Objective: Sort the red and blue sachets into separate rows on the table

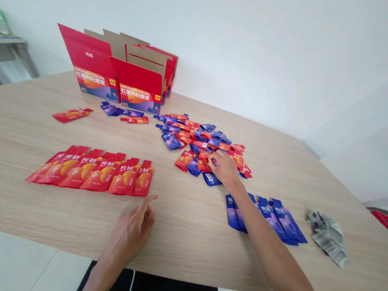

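Note:
My right hand [224, 166] reaches into the front of a mixed pile of red and blue pouches [202, 137]. Its fingertips pinch a red pouch [203, 163] there; the hand partly covers it. Near the table's front edge, my left hand [136, 223] is empty, index finger stretched out and the other fingers loosely curled. Just beyond it lies an overlapping row of red pouches [98, 172], caps pointing away from me. Under my right forearm is a row of blue pouches [278, 220], partly hidden by the arm.
Open red cartons [141, 83] stand at the back left by the wall. A single red pouch [72, 115] and a few pouches [122, 111] lie before them. Crumpled striped wrappers [329, 235] are at the right. A side table [4, 42] stands far left.

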A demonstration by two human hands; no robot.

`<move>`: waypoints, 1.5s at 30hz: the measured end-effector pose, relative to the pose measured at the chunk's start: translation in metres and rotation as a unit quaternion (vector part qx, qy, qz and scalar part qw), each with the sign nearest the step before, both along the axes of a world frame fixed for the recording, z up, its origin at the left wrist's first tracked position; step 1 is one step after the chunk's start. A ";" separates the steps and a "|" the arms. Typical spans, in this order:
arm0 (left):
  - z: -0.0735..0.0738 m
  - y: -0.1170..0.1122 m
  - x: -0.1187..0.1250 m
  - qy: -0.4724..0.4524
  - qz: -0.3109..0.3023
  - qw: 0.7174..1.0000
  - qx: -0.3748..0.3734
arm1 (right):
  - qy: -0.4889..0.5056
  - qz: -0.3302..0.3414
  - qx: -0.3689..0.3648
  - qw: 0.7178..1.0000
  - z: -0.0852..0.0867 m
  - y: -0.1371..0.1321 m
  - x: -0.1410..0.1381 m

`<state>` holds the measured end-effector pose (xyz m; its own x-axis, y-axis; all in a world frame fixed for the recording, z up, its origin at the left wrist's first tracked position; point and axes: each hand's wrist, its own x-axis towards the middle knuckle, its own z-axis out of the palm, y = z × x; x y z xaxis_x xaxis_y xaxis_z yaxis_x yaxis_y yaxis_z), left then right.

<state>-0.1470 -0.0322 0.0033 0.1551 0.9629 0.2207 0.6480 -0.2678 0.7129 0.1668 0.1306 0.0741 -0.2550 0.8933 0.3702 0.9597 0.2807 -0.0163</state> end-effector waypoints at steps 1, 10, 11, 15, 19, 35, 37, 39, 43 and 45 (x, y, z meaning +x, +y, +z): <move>0.000 0.000 0.000 -0.003 -0.001 1.000 0.003 | 0.013 0.012 0.018 1.000 0.002 -0.007 0.001; -0.005 0.001 -0.004 -0.043 0.138 0.989 0.034 | 0.090 0.150 0.113 0.978 -0.002 -0.056 -0.038; -0.004 0.002 -0.005 -0.056 0.147 0.987 0.040 | 0.089 0.158 0.113 0.977 -0.004 -0.059 -0.048; 0.004 0.002 -0.009 -0.108 0.165 0.980 0.031 | 0.073 0.162 0.072 0.981 -0.007 -0.062 -0.100; 0.010 -0.002 -0.013 -0.131 0.159 0.978 0.013 | 0.048 0.193 0.026 0.980 -0.003 -0.062 -0.160; 0.018 -0.015 -0.049 -0.251 0.234 0.938 -0.040 | -0.061 0.280 0.004 0.958 -0.020 -0.081 -0.278; 0.018 -0.016 -0.048 -0.277 0.233 0.931 -0.055 | -0.062 0.293 0.007 0.954 -0.023 -0.080 -0.275; 0.018 -0.016 -0.047 -0.286 0.239 0.926 -0.062 | -0.057 0.303 0.009 0.951 -0.025 -0.079 -0.272; 0.012 -0.015 -0.049 -0.260 0.235 0.935 -0.061 | -0.014 0.295 0.012 0.955 -0.023 -0.076 -0.256; 0.008 -0.015 -0.050 -0.213 0.206 0.954 -0.038 | 0.010 0.268 0.001 0.963 -0.019 -0.071 -0.235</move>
